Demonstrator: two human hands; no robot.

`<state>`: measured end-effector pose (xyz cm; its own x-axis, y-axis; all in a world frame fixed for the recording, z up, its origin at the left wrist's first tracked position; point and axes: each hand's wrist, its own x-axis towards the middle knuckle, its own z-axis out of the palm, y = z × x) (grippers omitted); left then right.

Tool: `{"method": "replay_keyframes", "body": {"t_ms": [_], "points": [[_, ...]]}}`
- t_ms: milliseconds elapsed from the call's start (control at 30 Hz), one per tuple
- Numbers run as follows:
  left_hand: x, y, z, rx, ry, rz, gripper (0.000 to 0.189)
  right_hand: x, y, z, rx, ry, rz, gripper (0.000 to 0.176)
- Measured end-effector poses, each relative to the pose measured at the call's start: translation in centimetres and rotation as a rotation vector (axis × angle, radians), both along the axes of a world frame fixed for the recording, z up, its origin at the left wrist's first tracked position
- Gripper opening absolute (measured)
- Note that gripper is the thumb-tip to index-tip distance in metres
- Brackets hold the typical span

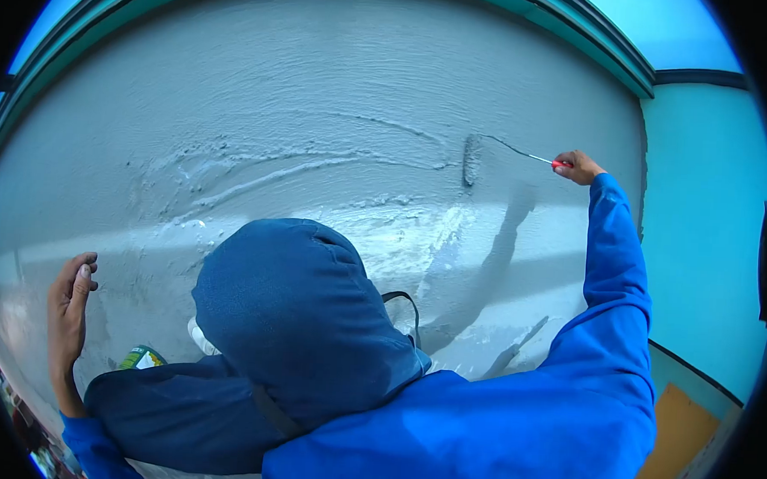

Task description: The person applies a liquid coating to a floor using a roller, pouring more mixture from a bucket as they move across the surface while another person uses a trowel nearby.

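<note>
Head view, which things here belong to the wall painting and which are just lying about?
In use: paint roller, gripped by right hand; grey wall; left hand against it.
Lying about: green-labelled can, untouched; orange board at lower right.

Roller (472, 160) on wall (279, 81), left of right hand (580, 168); left hand (70, 303) far left, lower; container (143, 357) beside it.

The right arm (615, 267) reached up and out, nearly straight, sleeved to the wrist. The right hand (580, 168) was clenched on a thin handle (561, 164). The left arm (73, 397) rose from low down (mostly out of view). The left hand (71, 299) was upright, fingers together, loosely curled.
</note>
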<state>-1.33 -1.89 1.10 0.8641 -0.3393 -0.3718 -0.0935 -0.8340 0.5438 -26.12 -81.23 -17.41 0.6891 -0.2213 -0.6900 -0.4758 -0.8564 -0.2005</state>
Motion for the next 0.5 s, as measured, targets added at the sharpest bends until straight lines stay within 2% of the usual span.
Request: {"method": "replay_keyframes", "body": {"t_ms": [200, 367, 500], "points": [[-0.2, -0.7, 1.8, -0.022, -0.034, 0.004, 0.029, 11.9, 8.9, -2.6, 0.098, -0.139, 0.263, 0.025], [-1.0, 0.3, 3.2, -0.014, -0.126, -0.011, 0.029, 22.5, 23.1, -3.1, 0.154, -0.239, 0.471, 0.027], [0.5, 2.0, 4.0, 0.002, -0.035, 0.032, 0.027, 28.6, 35.5, -5.0, 0.274, -0.292, 0.600, 0.026]]}}
